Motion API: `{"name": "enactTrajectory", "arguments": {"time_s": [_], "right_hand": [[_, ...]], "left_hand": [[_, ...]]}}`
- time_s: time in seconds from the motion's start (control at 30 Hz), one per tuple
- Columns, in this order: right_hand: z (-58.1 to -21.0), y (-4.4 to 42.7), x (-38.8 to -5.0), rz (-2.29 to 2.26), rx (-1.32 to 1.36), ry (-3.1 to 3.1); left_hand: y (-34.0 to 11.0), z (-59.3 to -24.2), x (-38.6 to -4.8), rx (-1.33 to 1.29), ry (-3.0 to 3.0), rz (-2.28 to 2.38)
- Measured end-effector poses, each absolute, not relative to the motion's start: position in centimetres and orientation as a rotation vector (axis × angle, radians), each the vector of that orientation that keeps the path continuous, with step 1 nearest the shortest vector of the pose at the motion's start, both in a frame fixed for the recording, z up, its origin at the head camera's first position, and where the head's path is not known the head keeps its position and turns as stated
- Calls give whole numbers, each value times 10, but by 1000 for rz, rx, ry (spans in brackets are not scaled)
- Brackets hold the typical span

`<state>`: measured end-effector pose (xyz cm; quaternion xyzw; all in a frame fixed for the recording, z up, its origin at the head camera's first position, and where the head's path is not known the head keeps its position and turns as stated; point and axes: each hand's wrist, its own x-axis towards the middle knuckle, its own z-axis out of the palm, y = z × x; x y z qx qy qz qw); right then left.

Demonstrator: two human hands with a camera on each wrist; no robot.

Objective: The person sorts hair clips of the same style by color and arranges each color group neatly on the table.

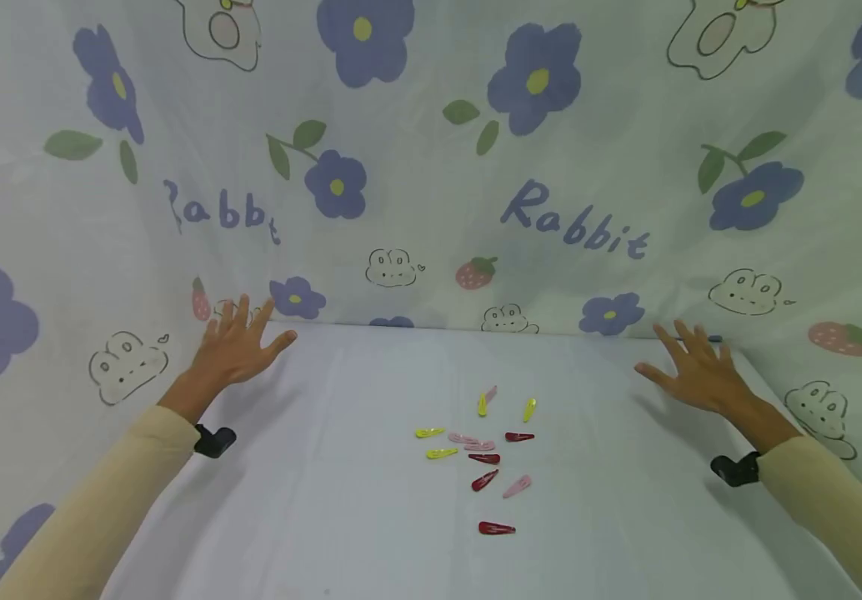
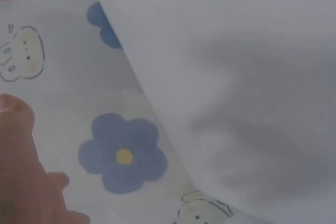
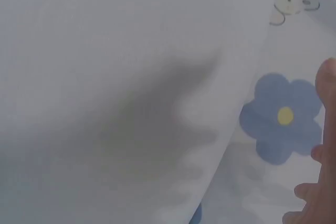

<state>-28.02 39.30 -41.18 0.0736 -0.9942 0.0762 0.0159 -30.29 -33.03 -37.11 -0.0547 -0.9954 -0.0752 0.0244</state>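
Both hands are held apart above the white table [image 1: 371, 517], fingers spread and nothing in them. The left hand [image 1: 234, 343] is over the table's far left corner; the right hand [image 1: 701, 375] is over the far right corner. Between them, well away from either hand, several snap hair clips lie scattered. Yellow ones, such as this yellow hair clip [image 1: 442, 453], lie mostly to the left. A pink hair clip [image 1: 517, 486] and a dark red hair clip [image 1: 497, 528] lie nearer the front. In both wrist views, only part of each hand shows, with its shadow on the cloth.
A curtain [image 1: 416, 150] printed with flowers, rabbits and strawberries hangs behind and at the sides of the table. A small dark object [image 1: 714, 339] lies at the far right edge, just behind the right hand. Each wrist wears a black camera mount [image 1: 215, 442].
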Motion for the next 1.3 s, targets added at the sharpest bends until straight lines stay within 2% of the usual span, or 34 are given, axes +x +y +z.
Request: {"name": "enactTrajectory", "arguments": {"time_s": [0.8, 1.3], "right_hand": [[-399, 327, -272, 167, 423, -2993], [-401, 286, -267, 181, 512, -2911]], "left_hand": [[-303, -369, -293, -208, -3095, -196], [-266, -373, -296, -343, -3087, -157]]}}
